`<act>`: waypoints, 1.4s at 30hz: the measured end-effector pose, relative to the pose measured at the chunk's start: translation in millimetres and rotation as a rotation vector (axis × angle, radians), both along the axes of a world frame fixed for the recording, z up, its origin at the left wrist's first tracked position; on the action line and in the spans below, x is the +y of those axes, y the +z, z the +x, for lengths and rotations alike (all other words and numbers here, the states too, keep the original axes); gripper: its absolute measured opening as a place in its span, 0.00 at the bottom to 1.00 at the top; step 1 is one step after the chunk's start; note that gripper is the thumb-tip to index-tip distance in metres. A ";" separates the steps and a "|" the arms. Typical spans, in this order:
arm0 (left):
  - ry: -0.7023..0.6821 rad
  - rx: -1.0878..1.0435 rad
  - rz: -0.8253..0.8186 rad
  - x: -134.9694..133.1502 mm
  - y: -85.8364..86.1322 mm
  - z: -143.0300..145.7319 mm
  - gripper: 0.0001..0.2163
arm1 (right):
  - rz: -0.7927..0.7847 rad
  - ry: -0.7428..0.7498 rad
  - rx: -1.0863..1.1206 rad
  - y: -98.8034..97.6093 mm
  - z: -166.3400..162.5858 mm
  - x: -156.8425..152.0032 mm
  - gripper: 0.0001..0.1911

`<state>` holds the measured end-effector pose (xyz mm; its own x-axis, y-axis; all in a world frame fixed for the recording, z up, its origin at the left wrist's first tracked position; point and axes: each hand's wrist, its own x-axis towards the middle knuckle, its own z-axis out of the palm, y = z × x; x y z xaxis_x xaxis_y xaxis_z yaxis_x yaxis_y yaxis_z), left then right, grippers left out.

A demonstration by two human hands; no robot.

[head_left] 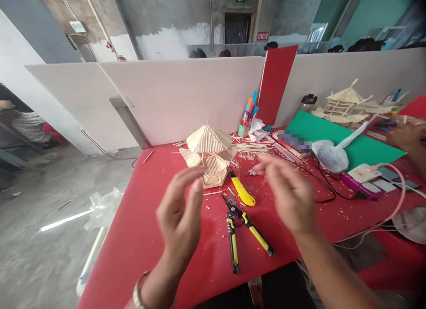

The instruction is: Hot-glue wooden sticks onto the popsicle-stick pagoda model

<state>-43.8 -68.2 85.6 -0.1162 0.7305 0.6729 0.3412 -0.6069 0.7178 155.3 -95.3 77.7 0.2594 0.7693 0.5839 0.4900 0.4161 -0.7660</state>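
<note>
My left hand is raised over the red-covered table, fingers curved and thumb apart, with nothing in it. Opposite it, my right hand hovers with fingers stretched forward, slightly blurred; it appears to hold nothing. Just beyond its fingertips is a small nozzle-tipped tube, partly hidden. Between and beyond the hands stands a pavilion model made of thin wooden sticks, its lower front partly covered by my left fingers. A yellow utility knife lies beside its base. Nearer me rest wire-stripper pliers with black-and-yellow handles, spread apart.
Loose sticks and shavings lie behind the model, near a pen cup. On the right are a green board, a white bag-like object, a purple power strip, cables, another stick model and another person's hand.
</note>
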 end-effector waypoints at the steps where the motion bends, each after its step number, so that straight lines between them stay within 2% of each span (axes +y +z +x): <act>1: -0.008 0.018 -0.043 3.3 -9.0 2.3 0.07 | -0.027 0.006 -0.048 -13.0 -3.6 6.0 0.16; 4: 0.065 0.077 -0.200 19.5 -49.6 8.5 0.06 | -0.114 -0.074 -0.286 -63.0 -11.7 27.1 0.17; 7: 0.189 0.145 -0.257 38.3 -91.1 10.2 0.07 | -0.206 -0.191 -0.459 -104.3 -13.0 43.9 0.17; 9: 0.185 0.199 -0.288 46.7 -108.5 10.4 0.09 | -0.228 -0.213 -0.461 -119.0 -10.5 49.6 0.16; 11: 0.156 0.235 -0.342 50.4 -116.3 11.9 0.12 | -0.232 -0.219 -0.446 -125.5 -6.6 51.5 0.17; 19: 0.106 0.208 -0.448 50.7 -114.6 20.0 0.17 | -0.189 -0.102 -0.452 -132.4 0.9 47.5 0.17; 29: 0.128 0.356 -0.325 51.2 -115.1 22.2 0.13 | -0.194 -0.074 -0.446 -134.0 6.0 45.9 0.17; 42: 0.143 0.405 -0.326 51.5 -115.3 23.4 0.13 | -0.197 -0.076 -0.438 -129.5 4.1 44.0 0.19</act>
